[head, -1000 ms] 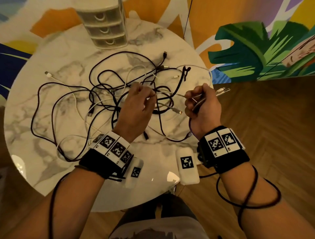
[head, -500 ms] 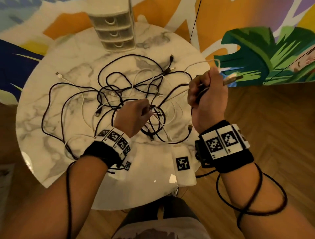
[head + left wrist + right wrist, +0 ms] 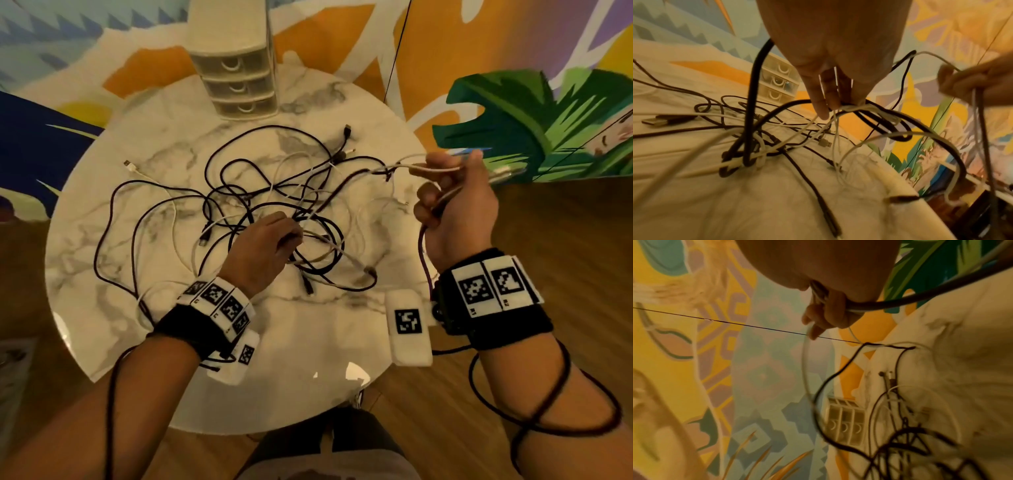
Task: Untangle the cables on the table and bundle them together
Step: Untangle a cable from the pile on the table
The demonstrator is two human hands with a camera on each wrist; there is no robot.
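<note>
A tangle of black and white cables sprawls over the round marble table. My left hand is down in the middle of the tangle, its fingers hooked under several lifted black and white strands. Past the table's right edge, my right hand is raised and grips a white cable and a dark one, pulled taut from the knot. Their plug ends stick out to the right of the fist. In the right wrist view the curled fingers clasp these cables.
A small cream three-drawer unit stands at the table's far edge. Loose plugs lie at the far left and far middle. Wooden floor lies to the right, a painted wall behind. A thin dark cord hangs by the wall.
My right hand has risen and pulled its cables up and out to the right. My left hand has sunk into the middle of the tangle and taken hold of strands there.
</note>
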